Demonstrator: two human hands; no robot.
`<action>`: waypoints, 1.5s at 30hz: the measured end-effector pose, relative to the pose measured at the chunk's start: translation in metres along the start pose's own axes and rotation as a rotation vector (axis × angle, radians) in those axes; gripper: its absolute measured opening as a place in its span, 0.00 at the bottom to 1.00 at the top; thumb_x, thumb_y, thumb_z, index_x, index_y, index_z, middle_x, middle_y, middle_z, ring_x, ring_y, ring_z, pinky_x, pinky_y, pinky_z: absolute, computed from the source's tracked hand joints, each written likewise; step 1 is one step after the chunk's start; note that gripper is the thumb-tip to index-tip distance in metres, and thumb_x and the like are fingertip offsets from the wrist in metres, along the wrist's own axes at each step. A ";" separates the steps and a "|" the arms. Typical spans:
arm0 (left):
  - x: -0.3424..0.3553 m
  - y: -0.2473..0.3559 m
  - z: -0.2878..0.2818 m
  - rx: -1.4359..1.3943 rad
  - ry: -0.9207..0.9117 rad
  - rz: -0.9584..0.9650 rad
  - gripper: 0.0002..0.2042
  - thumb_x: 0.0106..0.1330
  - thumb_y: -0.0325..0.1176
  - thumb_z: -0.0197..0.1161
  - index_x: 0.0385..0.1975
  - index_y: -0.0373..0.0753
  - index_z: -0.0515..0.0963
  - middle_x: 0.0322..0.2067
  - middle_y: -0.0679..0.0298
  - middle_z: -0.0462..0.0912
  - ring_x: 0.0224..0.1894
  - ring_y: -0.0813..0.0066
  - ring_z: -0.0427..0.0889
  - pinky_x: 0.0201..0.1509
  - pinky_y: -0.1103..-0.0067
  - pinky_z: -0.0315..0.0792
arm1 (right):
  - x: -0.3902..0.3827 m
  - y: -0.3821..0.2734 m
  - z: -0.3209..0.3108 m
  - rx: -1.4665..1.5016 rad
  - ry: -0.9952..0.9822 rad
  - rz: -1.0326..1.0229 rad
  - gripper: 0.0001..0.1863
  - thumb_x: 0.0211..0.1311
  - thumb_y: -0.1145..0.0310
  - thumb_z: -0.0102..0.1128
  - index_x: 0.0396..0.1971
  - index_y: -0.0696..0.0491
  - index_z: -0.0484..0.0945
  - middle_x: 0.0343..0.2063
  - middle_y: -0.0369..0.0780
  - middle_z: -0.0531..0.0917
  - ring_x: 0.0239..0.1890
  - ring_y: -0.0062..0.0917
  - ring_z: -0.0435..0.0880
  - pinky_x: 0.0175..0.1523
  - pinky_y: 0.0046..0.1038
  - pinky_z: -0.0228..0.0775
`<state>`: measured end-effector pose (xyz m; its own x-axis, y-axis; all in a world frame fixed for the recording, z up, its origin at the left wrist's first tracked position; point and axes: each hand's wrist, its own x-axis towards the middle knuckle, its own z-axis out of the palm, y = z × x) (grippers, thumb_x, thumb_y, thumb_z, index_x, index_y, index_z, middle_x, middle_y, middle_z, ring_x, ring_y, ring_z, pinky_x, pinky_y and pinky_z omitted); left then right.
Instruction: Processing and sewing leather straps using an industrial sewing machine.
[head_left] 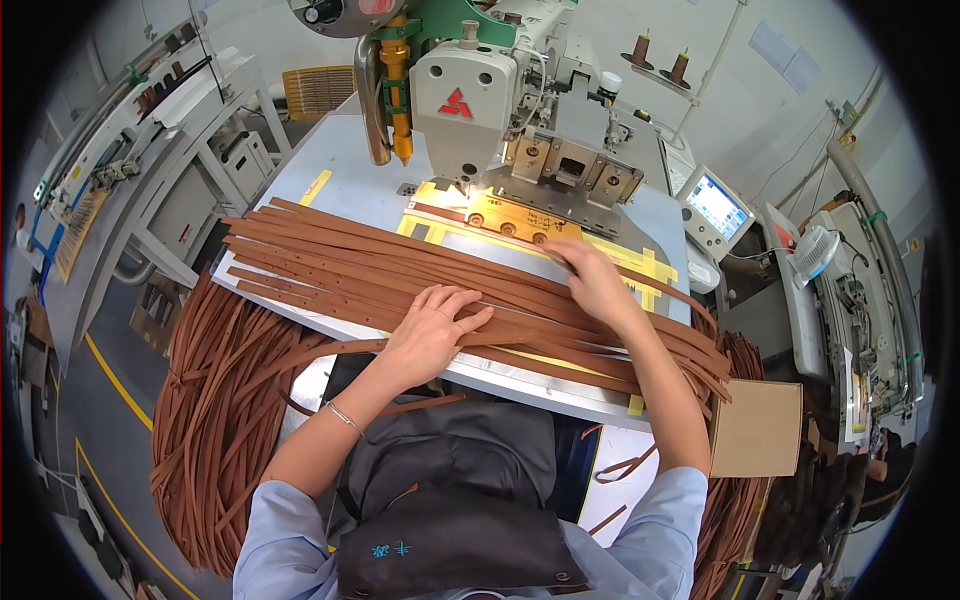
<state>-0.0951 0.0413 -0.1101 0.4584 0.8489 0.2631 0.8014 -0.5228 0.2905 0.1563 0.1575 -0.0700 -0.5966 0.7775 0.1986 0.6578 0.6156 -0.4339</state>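
Note:
Long brown flat straps [300, 255] lie in a layered row across the pale work table [350, 165] of a sewing machine [460, 95]. My left hand [432, 335] rests palm down on the straps, fingers apart. My right hand [595, 285] has its fingers pinched on a single brown strap [640, 280] near a yellow guide plate [520, 220] with round knobs under the machine's head, where part of a strap lies lit up. My right thumb and fingertips are partly hidden.
Strap bundles [210, 430] hang off both ends of the table. A cardboard box [755, 430] is at right, below a small screen [715, 205]. Other machines [835, 290] stand either side. A spool stand [660, 65] is behind. Parts of other people [880, 470] show at the rims.

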 end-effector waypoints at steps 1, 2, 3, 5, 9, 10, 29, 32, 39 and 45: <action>0.000 -0.001 0.001 0.003 0.000 0.001 0.24 0.55 0.25 0.61 0.55 0.43 0.75 0.57 0.61 0.70 0.62 0.62 0.64 0.69 0.66 0.56 | 0.013 -0.001 0.009 0.001 0.003 0.000 0.24 0.54 0.86 0.47 0.52 0.57 0.75 0.55 0.45 0.76 0.59 0.40 0.72 0.63 0.34 0.64; 0.001 -0.001 0.003 -0.026 0.016 0.005 0.27 0.52 0.23 0.62 0.56 0.44 0.75 0.58 0.60 0.69 0.62 0.60 0.64 0.69 0.66 0.56 | 0.025 0.001 0.022 -0.045 0.031 -0.070 0.27 0.52 0.87 0.45 0.55 0.58 0.71 0.58 0.46 0.73 0.62 0.39 0.69 0.66 0.33 0.61; 0.000 -0.002 0.004 -0.054 0.031 0.005 0.29 0.49 0.21 0.62 0.57 0.45 0.75 0.58 0.60 0.69 0.62 0.58 0.63 0.68 0.66 0.56 | 0.036 0.005 0.033 -0.088 0.057 -0.142 0.31 0.51 0.88 0.42 0.59 0.59 0.67 0.61 0.47 0.70 0.65 0.38 0.66 0.69 0.32 0.58; 0.002 0.000 0.004 -0.059 0.022 0.008 0.29 0.49 0.22 0.62 0.57 0.45 0.74 0.58 0.60 0.69 0.62 0.58 0.63 0.68 0.65 0.56 | 0.052 0.018 0.048 -0.136 0.021 -0.118 0.31 0.51 0.87 0.42 0.60 0.60 0.66 0.63 0.47 0.67 0.66 0.38 0.64 0.70 0.32 0.55; -0.002 -0.001 0.004 -0.015 0.017 0.005 0.28 0.50 0.22 0.62 0.56 0.45 0.75 0.58 0.60 0.69 0.62 0.58 0.63 0.68 0.65 0.57 | 0.058 0.027 0.059 -0.306 0.023 -0.134 0.30 0.52 0.84 0.44 0.60 0.60 0.66 0.64 0.47 0.67 0.67 0.35 0.64 0.70 0.33 0.54; -0.001 -0.002 0.004 -0.011 0.020 -0.008 0.28 0.50 0.22 0.62 0.56 0.45 0.75 0.58 0.60 0.69 0.62 0.58 0.63 0.68 0.65 0.57 | 0.056 0.030 0.061 -0.301 0.020 -0.147 0.30 0.52 0.84 0.44 0.60 0.60 0.66 0.64 0.47 0.67 0.67 0.35 0.64 0.70 0.33 0.54; 0.008 -0.013 0.015 -0.005 0.037 -0.027 0.29 0.50 0.22 0.61 0.57 0.48 0.75 0.58 0.64 0.70 0.62 0.62 0.65 0.68 0.68 0.59 | 0.059 0.032 0.071 -0.649 0.379 -0.044 0.14 0.55 0.73 0.52 0.41 0.54 0.80 0.37 0.42 0.77 0.47 0.35 0.73 0.54 0.41 0.63; 0.007 -0.013 0.015 -0.020 0.053 -0.029 0.29 0.51 0.21 0.60 0.57 0.48 0.75 0.59 0.64 0.70 0.62 0.62 0.65 0.68 0.68 0.59 | 0.059 0.033 0.071 -0.634 0.385 -0.053 0.14 0.55 0.73 0.52 0.41 0.54 0.81 0.37 0.42 0.77 0.47 0.36 0.73 0.53 0.40 0.64; 0.008 -0.011 0.013 -0.017 0.036 -0.040 0.29 0.50 0.21 0.60 0.57 0.49 0.75 0.59 0.64 0.70 0.62 0.61 0.65 0.68 0.68 0.59 | 0.058 0.034 0.071 -0.619 0.399 -0.066 0.14 0.55 0.74 0.53 0.41 0.54 0.81 0.37 0.41 0.76 0.46 0.35 0.73 0.50 0.38 0.65; 0.008 -0.011 0.013 0.004 0.040 -0.043 0.25 0.55 0.24 0.59 0.56 0.48 0.76 0.58 0.64 0.70 0.62 0.62 0.65 0.68 0.68 0.58 | 0.059 0.036 0.072 -0.612 0.413 -0.070 0.14 0.55 0.74 0.53 0.41 0.54 0.81 0.37 0.41 0.76 0.46 0.35 0.74 0.50 0.38 0.65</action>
<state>-0.0951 0.0549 -0.1233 0.4081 0.8666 0.2872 0.8214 -0.4858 0.2987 0.1120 0.2161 -0.1376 -0.5041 0.6447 0.5746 0.8355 0.5326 0.1355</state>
